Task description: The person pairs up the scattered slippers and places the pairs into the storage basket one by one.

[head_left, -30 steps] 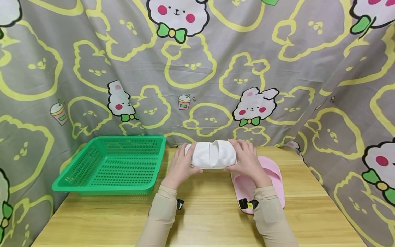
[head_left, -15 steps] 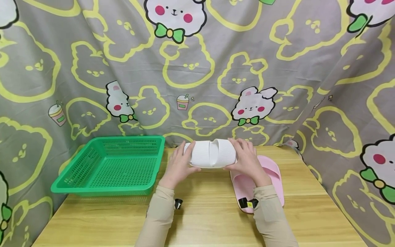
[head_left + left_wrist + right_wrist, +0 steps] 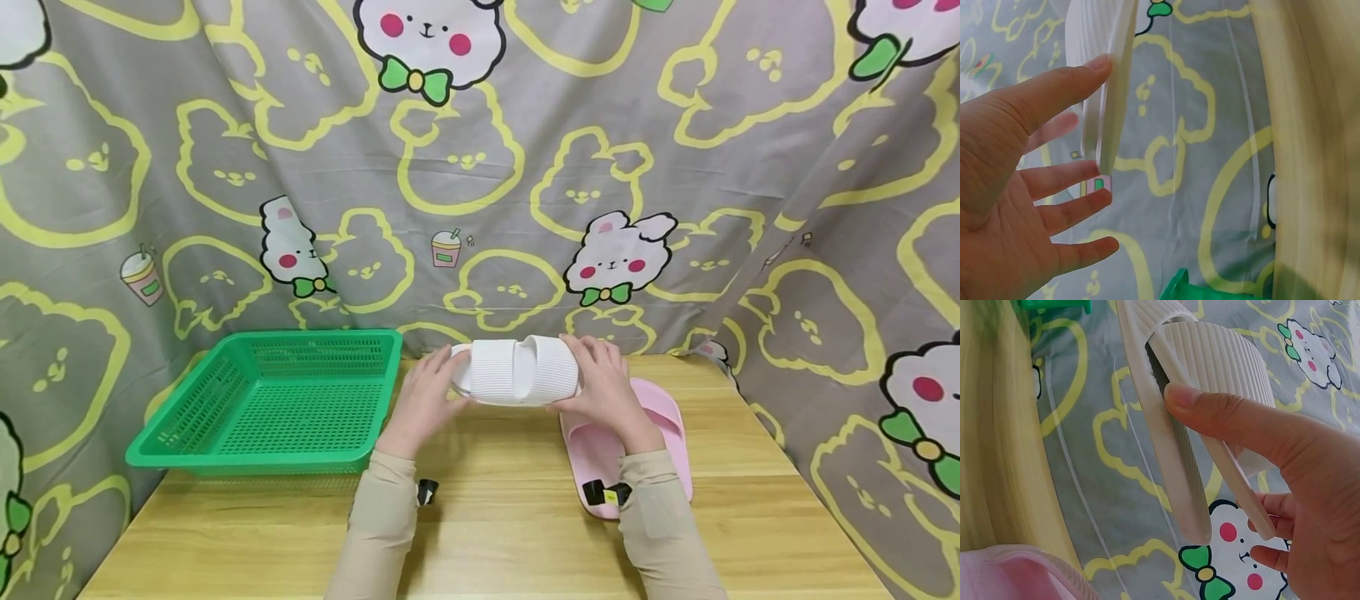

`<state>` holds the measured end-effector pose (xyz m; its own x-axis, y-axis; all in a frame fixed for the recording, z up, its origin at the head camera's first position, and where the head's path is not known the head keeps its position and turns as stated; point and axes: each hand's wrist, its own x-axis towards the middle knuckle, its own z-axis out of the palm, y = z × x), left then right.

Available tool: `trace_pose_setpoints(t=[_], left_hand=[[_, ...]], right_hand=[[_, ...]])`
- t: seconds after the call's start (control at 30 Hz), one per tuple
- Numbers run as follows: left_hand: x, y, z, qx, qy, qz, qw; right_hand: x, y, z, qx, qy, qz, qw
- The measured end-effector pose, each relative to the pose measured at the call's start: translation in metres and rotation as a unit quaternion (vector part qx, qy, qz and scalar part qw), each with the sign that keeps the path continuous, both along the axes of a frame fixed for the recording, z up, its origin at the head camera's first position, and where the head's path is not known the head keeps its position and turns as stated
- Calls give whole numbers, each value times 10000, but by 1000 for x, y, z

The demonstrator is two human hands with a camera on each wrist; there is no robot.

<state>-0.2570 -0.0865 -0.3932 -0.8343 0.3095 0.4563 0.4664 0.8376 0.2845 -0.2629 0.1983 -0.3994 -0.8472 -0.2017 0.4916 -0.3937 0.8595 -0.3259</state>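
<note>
A pair of white slippers (image 3: pixel 495 371) with ribbed straps is held up above the table, laid together lengthwise between my hands. My left hand (image 3: pixel 426 398) has the left end between thumb and fingers; in the left wrist view its thumb tip lies on the sole edges and the other fingers are spread. With my right hand (image 3: pixel 603 392) I grip the right end. The right wrist view shows that thumb against the slippers, whose two soles (image 3: pixel 1179 481) fan apart there. Below the right forearm a pink slipper (image 3: pixel 596 450) lies on the table, partly covered by the arm.
A green perforated basket (image 3: pixel 262 457) stands at the left of the wooden table (image 3: pixel 495 533). Behind and beside the table hangs a grey cartoon-print curtain (image 3: pixel 480 292). Small black devices (image 3: pixel 592 493) show at the wrists.
My left hand has slid a little left and its hold looks looser, baring more of the slippers' left end. The white slippers have shifted slightly right; the right hand stays on them.
</note>
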Motion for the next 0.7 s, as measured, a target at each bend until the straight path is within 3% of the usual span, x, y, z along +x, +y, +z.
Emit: trace_pose_setpoints(t=[0.47, 0.7], left_hand=[[4, -8, 15, -42, 323, 171, 9993], [6, -12, 16, -68, 350, 230, 9991]], right_hand=[[1, 5, 0, -102, 78, -46, 9999], [1, 6, 2, -87, 121, -105, 9998]])
